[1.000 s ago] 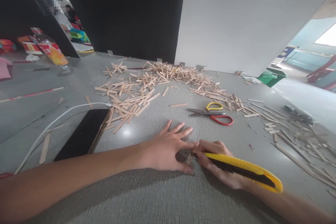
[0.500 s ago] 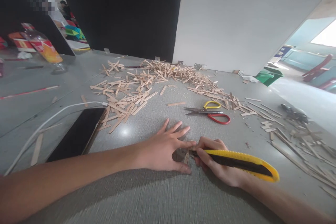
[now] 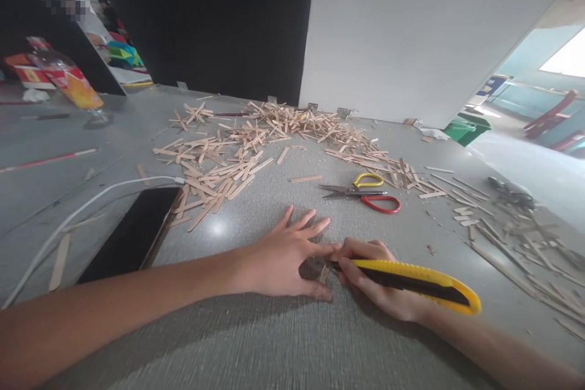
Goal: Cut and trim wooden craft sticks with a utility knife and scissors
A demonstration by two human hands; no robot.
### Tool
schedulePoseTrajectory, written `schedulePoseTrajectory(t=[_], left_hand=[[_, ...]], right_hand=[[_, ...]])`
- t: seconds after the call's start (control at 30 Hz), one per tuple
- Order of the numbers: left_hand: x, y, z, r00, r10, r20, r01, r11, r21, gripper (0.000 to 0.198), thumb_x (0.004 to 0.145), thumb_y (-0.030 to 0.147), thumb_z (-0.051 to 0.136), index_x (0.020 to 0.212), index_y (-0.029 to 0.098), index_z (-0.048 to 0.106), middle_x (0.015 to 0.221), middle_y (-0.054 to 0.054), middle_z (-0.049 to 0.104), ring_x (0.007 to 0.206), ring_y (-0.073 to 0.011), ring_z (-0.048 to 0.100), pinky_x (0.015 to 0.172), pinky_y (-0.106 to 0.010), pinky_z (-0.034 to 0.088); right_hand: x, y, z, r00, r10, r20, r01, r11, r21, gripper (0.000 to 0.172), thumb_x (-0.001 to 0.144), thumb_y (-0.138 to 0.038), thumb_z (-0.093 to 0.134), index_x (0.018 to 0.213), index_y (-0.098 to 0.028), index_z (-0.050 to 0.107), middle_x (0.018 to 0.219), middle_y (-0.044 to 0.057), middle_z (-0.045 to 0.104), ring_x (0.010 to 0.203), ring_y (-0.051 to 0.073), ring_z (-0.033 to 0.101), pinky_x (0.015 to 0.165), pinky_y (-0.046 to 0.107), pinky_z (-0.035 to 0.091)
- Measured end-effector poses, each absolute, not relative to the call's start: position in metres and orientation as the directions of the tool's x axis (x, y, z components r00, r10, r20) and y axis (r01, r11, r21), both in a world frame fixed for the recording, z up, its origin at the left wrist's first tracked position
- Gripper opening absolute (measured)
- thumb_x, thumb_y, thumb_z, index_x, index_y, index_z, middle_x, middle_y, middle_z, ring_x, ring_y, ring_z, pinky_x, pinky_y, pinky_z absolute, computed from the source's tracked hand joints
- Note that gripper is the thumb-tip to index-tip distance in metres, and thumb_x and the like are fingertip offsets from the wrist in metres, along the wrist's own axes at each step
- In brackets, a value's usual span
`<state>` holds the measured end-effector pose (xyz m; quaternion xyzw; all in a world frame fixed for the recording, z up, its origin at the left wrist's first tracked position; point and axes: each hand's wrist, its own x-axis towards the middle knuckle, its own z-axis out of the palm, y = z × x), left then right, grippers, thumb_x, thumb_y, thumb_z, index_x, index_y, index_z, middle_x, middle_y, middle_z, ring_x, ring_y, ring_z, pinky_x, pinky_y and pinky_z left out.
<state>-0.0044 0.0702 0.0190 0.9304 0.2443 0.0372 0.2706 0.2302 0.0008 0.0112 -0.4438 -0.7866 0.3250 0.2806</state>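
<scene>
Yellow knife [image 3: 414, 282] gripped in my right hand [image 3: 381, 301] points left at a stick [image 3: 324, 273]. My open left hand [image 3: 283, 262] pins it.

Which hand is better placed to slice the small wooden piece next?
Right: the right hand grips the yellow knife, its tip at the wooden piece. The left hand lies spread on the table, pinning that piece.
</scene>
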Motion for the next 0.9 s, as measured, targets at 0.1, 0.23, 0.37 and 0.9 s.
schedulePoseTrajectory(t=[0.1, 0.23, 0.37, 0.9], left_hand=[[-0.004, 0.07, 0.018, 0.878, 0.475, -0.052, 0.429, -0.736, 0.523, 0.078, 0.087, 0.069, 0.076, 0.156, 0.042, 0.051, 0.175, -0.01, 0.022, 0.162, -0.0452, 0.012, 0.122, -0.08, 0.004], [-0.003, 0.07, 0.018, 0.875, 0.479, -0.071, 0.444, -0.735, 0.513, 0.079, 0.087, 0.069, 0.076, 0.156, 0.042, 0.05, 0.175, -0.01, 0.021, 0.162, -0.0443, 0.012, 0.123, -0.078, 0.004], [-0.004, 0.07, 0.018, 0.874, 0.479, -0.084, 0.453, -0.741, 0.496, 0.08, 0.087, 0.071, 0.074, 0.157, 0.043, 0.047, 0.176, -0.011, 0.018, 0.162, -0.0434, 0.011, 0.123, -0.078, 0.005], [-0.006, 0.065, 0.037, 0.859, 0.509, 0.051, 0.465, -0.819, 0.335, 0.01, 0.1, 0.014, 0.066, 0.092, 0.015, 0.072, 0.107, -0.01, 0.073, 0.106, -0.0303, 0.069, 0.096, -0.046, 0.05]], right_hand=[[0.231, 0.002, 0.009, -0.469, 0.866, 0.174, 0.489, 0.419, -0.765, 0.034, 0.109, -0.043, 0.046, 0.081, -0.024, 0.052, 0.067, -0.004, 0.059, 0.058, 0.013, 0.051, 0.067, 0.031, 0.04], [0.231, 0.003, 0.008, -0.485, 0.855, 0.184, 0.473, 0.434, -0.767, 0.032, 0.108, -0.041, 0.045, 0.081, -0.024, 0.049, 0.067, -0.005, 0.057, 0.057, 0.013, 0.048, 0.065, 0.03, 0.041], [0.231, 0.003, 0.007, -0.489, 0.849, 0.199, 0.478, 0.451, -0.753, 0.036, 0.109, -0.043, 0.044, 0.079, -0.024, 0.048, 0.066, -0.005, 0.056, 0.056, 0.012, 0.047, 0.067, 0.03, 0.042], [0.23, 0.001, 0.008, -0.229, 0.955, 0.186, 0.497, 0.279, -0.822, 0.041, 0.107, -0.05, 0.048, 0.077, -0.024, 0.057, 0.057, -0.002, 0.063, 0.047, 0.013, 0.053, 0.048, 0.027, 0.039]])
